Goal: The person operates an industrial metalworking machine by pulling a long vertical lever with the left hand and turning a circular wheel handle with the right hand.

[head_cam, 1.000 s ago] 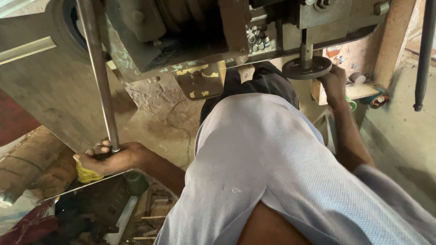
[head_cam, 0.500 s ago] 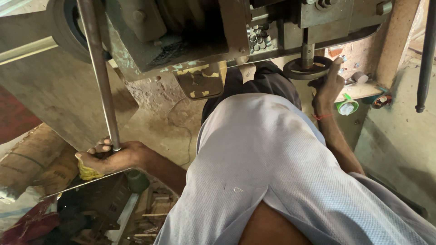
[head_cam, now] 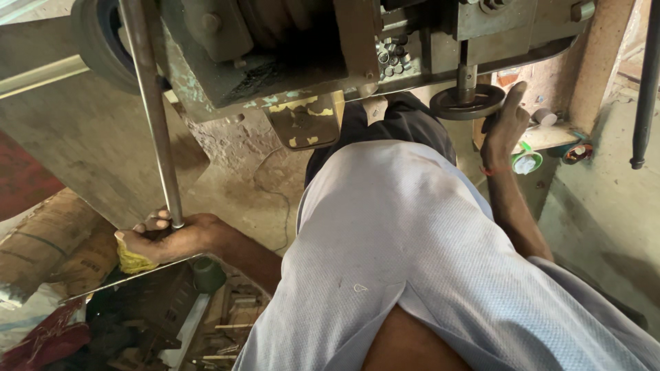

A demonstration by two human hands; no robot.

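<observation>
My left hand [head_cam: 165,237] grips the lower end of a long steel lever rod [head_cam: 150,103] that slants down from the machine, with a yellow rag [head_cam: 132,261] tucked under the palm. My right hand [head_cam: 503,124] holds the rim of a small dark round handwheel [head_cam: 467,102] on a vertical shaft under the machine body [head_cam: 295,55]. My pale shirt [head_cam: 412,261] fills the middle of the view. A large metal sheet [head_cam: 82,151] lies flat under the machine, its edge by my left hand.
A black wheel [head_cam: 96,41] sits at the top left. Below the sheet lies a heap of scrap and tools [head_cam: 165,323]. A green-and-white container [head_cam: 526,159] and small parts rest on a ledge at right. A dark rod [head_cam: 645,82] hangs at the far right.
My right hand has shifted around the handwheel's rim, fingers now reaching up its right side. My left hand stays on the lever rod.
</observation>
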